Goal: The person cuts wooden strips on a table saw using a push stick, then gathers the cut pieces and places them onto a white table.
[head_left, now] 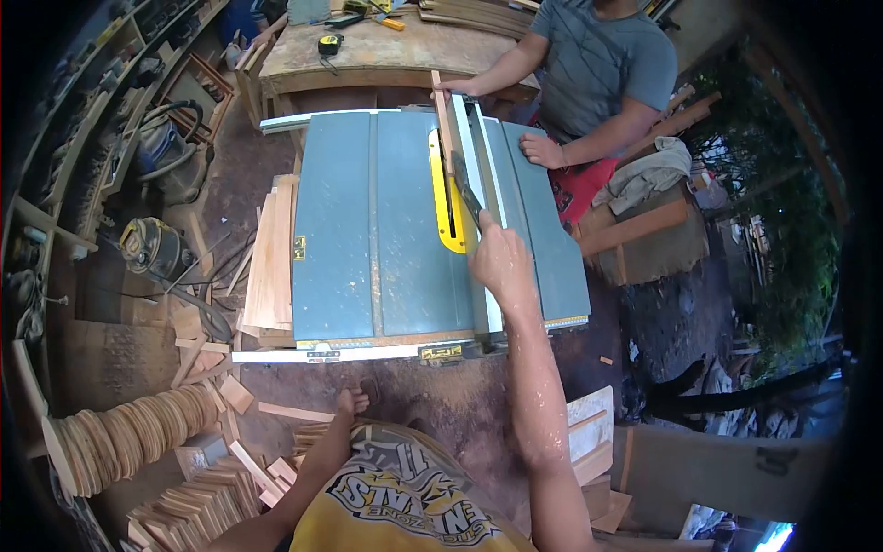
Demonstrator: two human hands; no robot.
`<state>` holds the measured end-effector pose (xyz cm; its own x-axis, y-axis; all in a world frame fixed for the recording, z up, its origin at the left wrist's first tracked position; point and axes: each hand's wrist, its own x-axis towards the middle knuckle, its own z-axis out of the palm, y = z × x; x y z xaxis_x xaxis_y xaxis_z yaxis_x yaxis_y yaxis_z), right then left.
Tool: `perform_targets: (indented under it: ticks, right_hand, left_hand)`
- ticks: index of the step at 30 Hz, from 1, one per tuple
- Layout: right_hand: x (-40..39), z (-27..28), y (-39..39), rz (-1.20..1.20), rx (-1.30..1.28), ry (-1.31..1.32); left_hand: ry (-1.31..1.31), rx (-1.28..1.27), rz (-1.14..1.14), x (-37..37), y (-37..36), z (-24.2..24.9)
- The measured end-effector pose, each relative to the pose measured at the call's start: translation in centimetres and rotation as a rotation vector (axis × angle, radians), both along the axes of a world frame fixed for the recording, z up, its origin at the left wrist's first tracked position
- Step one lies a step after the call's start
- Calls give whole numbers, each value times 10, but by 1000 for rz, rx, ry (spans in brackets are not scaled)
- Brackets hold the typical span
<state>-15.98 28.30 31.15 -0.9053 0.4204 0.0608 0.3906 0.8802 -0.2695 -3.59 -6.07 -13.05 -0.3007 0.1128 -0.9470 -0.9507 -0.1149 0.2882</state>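
My right hand (501, 262) is closed around a dark push stick (469, 198). The push stick's tip meets the near end of a narrow wood strip (443, 120) beside the fence (478, 156) of a table saw (336, 221). Just left of it lies the saw's yellow throat plate (440, 202). At the far end, a co-worker's hand (457, 88) is on the strip; their other hand (543, 150) rests on the saw top. My left hand (352, 402) hangs low by my body, short of the saw's front rail, its fingers loosely apart with nothing visible in them.
A workbench (395, 51) with a tape measure (330, 44) stands behind the saw. Boards (271, 248) lean at its left side. Shop vacuums (156, 247) and hoses are further left. Stacked round wood discs (133, 437) and offcuts (198, 501) crowd the floor at lower left.
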Motion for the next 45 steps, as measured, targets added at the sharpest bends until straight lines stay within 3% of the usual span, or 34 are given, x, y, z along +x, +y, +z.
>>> perform_targets:
  ticks: [3, 9, 11, 14, 17, 20, 22, 23, 24, 25, 30, 31, 35, 36, 38, 41, 43, 45]
  right_hand:
    - [-15, 9, 2, -11, -11, -29]
    - [-55, -1, 25, -20, -12, -37]
    - [-81, -10, 41, -8, -46, -20]
    - [-121, -9, 56, -8, -45, -14]
    - [-162, -19, 80, -30, -54, -4]
    - [-187, -39, 115, 53, 142, 5]
    - [-140, 9, 71, 73, 147, 186]
    - [-122, 22, 58, 63, 107, 216]
    - [-98, 27, 45, 41, 68, 229]
    - [-64, 28, 28, 40, 53, 301]
    - [93, 2, -45, -29, -155, 623]
    - [131, -6, -63, -238, -473, 442]
    - [266, -88, -114, -126, -350, 478]
    - [288, -89, -125, -34, -261, 445]
    - [332, -78, -143, -151, -406, 289]
    - [386, -97, -143, -167, -348, 312]
    - [406, -104, -141, -216, -388, 265]
    - [417, -107, -137, -222, -414, 182]
  left_hand:
    - [24, -90, -17, -5, -10, 0]
    - [158, 9, -2, -10, -50, -17]
    - [155, -38, 13, -10, -59, 8]
    - [186, -118, 71, 1, -78, -10]
    - [76, -134, 109, 6, -89, 1]
    - [179, 254, 218, 12, -88, 2]
    - [85, 75, 410, -4, -63, -5]
    - [212, 407, 417, -10, -69, 9]
    - [325, 391, 445, -26, -51, 57]
    - [237, 240, 507, -36, -49, 18]
    - [112, 382, 561, -76, 20, 71]
    - [103, 418, 582, -79, 36, 82]
    - [217, 447, 709, -81, 76, 97]
    - [225, 459, 719, -79, 81, 84]
    - [259, 486, 742, -83, 89, 64]
    - [95, 471, 777, -77, 109, 115]
    - [-78, 269, 560, -62, 116, 116]
    - [187, 286, 43, -34, 92, 69]
